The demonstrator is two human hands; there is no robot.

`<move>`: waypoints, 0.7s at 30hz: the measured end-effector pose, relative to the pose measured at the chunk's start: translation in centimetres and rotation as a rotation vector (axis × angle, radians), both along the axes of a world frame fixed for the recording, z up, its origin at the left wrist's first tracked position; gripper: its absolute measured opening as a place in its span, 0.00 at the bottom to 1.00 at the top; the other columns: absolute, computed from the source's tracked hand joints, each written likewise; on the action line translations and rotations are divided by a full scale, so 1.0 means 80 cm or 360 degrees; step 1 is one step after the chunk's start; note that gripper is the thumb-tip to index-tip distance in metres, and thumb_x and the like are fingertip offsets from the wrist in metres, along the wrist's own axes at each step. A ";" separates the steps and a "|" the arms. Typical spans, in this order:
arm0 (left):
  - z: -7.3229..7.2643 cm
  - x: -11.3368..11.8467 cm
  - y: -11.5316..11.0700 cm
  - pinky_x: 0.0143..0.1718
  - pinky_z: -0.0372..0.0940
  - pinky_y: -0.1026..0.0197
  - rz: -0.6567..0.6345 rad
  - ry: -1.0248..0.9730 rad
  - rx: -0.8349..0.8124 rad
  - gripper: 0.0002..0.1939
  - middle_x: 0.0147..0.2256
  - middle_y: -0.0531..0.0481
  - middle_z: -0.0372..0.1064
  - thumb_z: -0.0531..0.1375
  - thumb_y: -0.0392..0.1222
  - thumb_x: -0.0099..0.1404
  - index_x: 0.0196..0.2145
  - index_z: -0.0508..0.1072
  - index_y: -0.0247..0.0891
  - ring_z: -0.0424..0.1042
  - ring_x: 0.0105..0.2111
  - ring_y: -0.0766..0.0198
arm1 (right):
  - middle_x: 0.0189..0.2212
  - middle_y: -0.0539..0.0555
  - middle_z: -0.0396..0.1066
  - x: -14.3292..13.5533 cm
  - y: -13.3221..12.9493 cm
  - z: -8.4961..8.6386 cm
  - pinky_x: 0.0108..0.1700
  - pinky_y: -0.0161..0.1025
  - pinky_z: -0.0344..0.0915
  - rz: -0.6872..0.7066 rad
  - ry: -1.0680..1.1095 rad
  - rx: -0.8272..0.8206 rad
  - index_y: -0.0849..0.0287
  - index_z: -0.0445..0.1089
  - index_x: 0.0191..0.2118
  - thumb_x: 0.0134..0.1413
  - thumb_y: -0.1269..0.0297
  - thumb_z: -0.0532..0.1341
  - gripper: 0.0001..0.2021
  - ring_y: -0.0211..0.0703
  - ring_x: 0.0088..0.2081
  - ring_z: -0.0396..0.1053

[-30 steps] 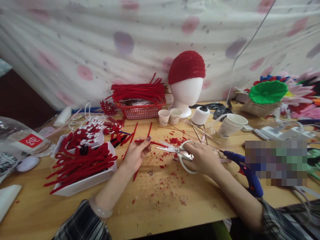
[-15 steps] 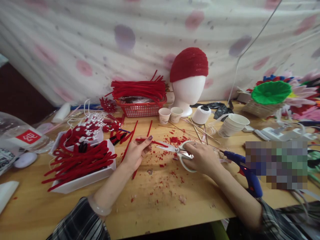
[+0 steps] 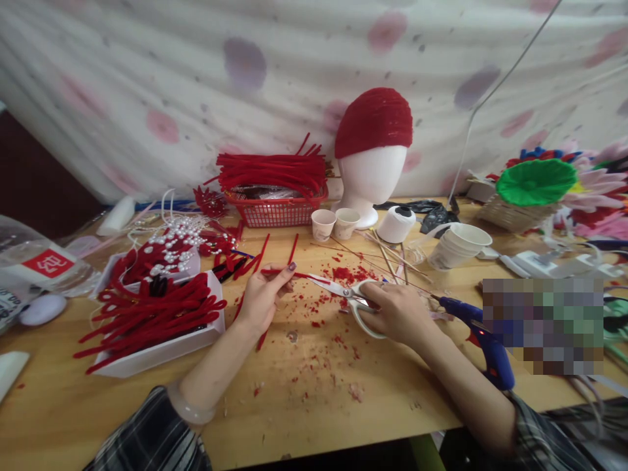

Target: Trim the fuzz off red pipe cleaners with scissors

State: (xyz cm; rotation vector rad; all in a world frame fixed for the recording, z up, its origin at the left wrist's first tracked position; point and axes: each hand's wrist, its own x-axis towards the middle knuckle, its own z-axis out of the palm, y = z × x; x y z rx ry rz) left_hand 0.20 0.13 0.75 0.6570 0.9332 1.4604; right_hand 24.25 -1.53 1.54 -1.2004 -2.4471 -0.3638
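Note:
My left hand (image 3: 265,292) pinches a red pipe cleaner (image 3: 309,277) between thumb and fingers, its free end pointing right. In my right hand (image 3: 398,310) are white-handled scissors (image 3: 364,320), fingers through the loops. The scissor blades (image 3: 330,285) lie along the end of the pipe cleaner; whether they touch it I cannot tell. Beneath them, red fuzz clippings (image 3: 349,272) are scattered over the wooden table (image 3: 314,418). Other red pipe cleaner pieces (image 3: 293,247) rest behind and under my left hand.
On the left, a white box (image 3: 161,356) holds bent red pipe cleaners. A red basket (image 3: 275,213) of pipe cleaners and a foam head (image 3: 371,175) with a red cap stand behind. Paper cups (image 3: 322,226) and a thread cone (image 3: 395,226) are nearby. A blue glue gun (image 3: 483,333) lies right.
My left hand has shifted slightly left with the pipe cleaner. The scissors stay in my right hand, almost in the same place. The view has moved a little.

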 end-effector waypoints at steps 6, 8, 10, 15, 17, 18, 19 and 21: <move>0.001 -0.002 -0.002 0.23 0.62 0.70 -0.0018 0.0034 0.0036 0.14 0.20 0.56 0.69 0.73 0.39 0.40 0.23 0.73 0.33 0.66 0.19 0.74 | 0.18 0.50 0.64 -0.005 -0.002 0.000 0.25 0.34 0.44 -0.0076 -0.0045 -0.0061 0.59 0.67 0.29 0.53 0.56 0.56 0.11 0.37 0.21 0.59; 0.001 -0.001 -0.003 0.23 0.62 0.70 -0.0039 0.0069 0.0053 0.13 0.21 0.55 0.70 0.73 0.39 0.41 0.23 0.74 0.33 0.66 0.19 0.74 | 0.19 0.51 0.65 -0.007 -0.003 0.001 0.25 0.34 0.44 -0.0109 -0.0042 -0.0083 0.58 0.67 0.30 0.52 0.55 0.56 0.12 0.38 0.22 0.60; 0.000 0.000 -0.004 0.23 0.62 0.70 -0.0052 0.0080 0.0068 0.13 0.21 0.55 0.70 0.73 0.39 0.41 0.23 0.74 0.34 0.66 0.19 0.73 | 0.18 0.51 0.65 -0.007 -0.004 0.002 0.25 0.34 0.44 -0.0119 -0.0038 -0.0084 0.58 0.67 0.29 0.52 0.54 0.56 0.12 0.38 0.22 0.60; 0.001 0.002 -0.004 0.23 0.62 0.70 -0.0067 0.0095 0.0073 0.14 0.20 0.55 0.70 0.73 0.40 0.39 0.22 0.74 0.33 0.66 0.20 0.73 | 0.18 0.50 0.65 -0.007 -0.004 0.003 0.25 0.34 0.44 -0.0075 -0.0025 -0.0107 0.57 0.66 0.28 0.52 0.56 0.56 0.10 0.38 0.22 0.60; 0.002 0.002 -0.003 0.22 0.61 0.70 -0.0076 0.0101 0.0067 0.14 0.21 0.55 0.70 0.73 0.40 0.39 0.22 0.74 0.33 0.66 0.20 0.74 | 0.18 0.50 0.65 -0.007 -0.003 0.002 0.25 0.34 0.44 -0.0060 -0.0009 -0.0111 0.57 0.66 0.27 0.52 0.57 0.56 0.10 0.38 0.22 0.60; 0.002 0.002 -0.003 0.22 0.61 0.70 -0.0077 0.0098 0.0063 0.13 0.21 0.55 0.70 0.73 0.40 0.39 0.22 0.74 0.33 0.66 0.19 0.74 | 0.17 0.50 0.65 -0.007 -0.003 0.001 0.25 0.34 0.45 -0.0052 0.0000 -0.0112 0.57 0.66 0.27 0.52 0.57 0.56 0.10 0.37 0.21 0.60; 0.002 0.002 -0.003 0.22 0.61 0.70 -0.0077 0.0093 0.0057 0.13 0.21 0.55 0.70 0.73 0.39 0.39 0.22 0.74 0.33 0.66 0.19 0.74 | 0.17 0.50 0.65 -0.006 -0.003 0.001 0.25 0.34 0.45 -0.0046 0.0009 -0.0112 0.57 0.66 0.27 0.52 0.57 0.56 0.10 0.37 0.21 0.60; 0.001 0.002 -0.003 0.22 0.61 0.70 -0.0077 0.0079 0.0049 0.13 0.21 0.55 0.70 0.73 0.39 0.40 0.22 0.74 0.33 0.66 0.19 0.74 | 0.17 0.50 0.65 -0.006 -0.003 0.000 0.25 0.34 0.44 -0.0031 0.0020 -0.0111 0.58 0.66 0.26 0.52 0.57 0.56 0.11 0.36 0.21 0.60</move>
